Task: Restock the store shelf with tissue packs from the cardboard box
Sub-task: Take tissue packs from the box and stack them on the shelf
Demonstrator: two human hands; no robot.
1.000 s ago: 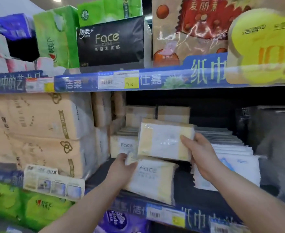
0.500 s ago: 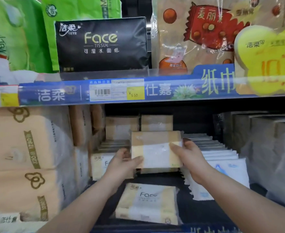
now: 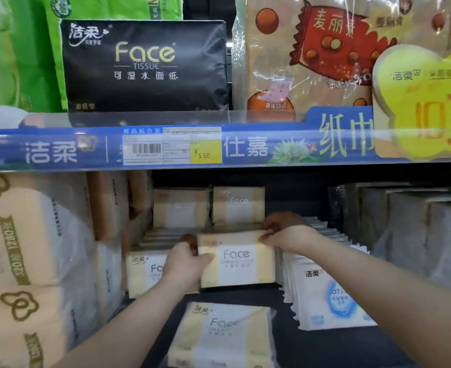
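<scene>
Tissue pack (image 3: pixel 236 261) stands upright at the shelf (image 3: pixel 312 346) floor, enclosed by both grips: left hand (image 3: pixel 183 261) clasps its left end, right hand (image 3: pixel 285 232) pinches its top right corner. Recommended: slide it straight back, level with the front of the row (image 3: pixel 146 269) just left of the left grip, and release only once it stands unaided. A spare pack (image 3: pixel 219 335) lies flat below the grips.

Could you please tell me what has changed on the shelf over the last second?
The left hand let go of the flat-lying pack and joined the right hand on the held pack, which came down to stand upright, Face label outward. Neighbouring stacks stayed put.
</scene>
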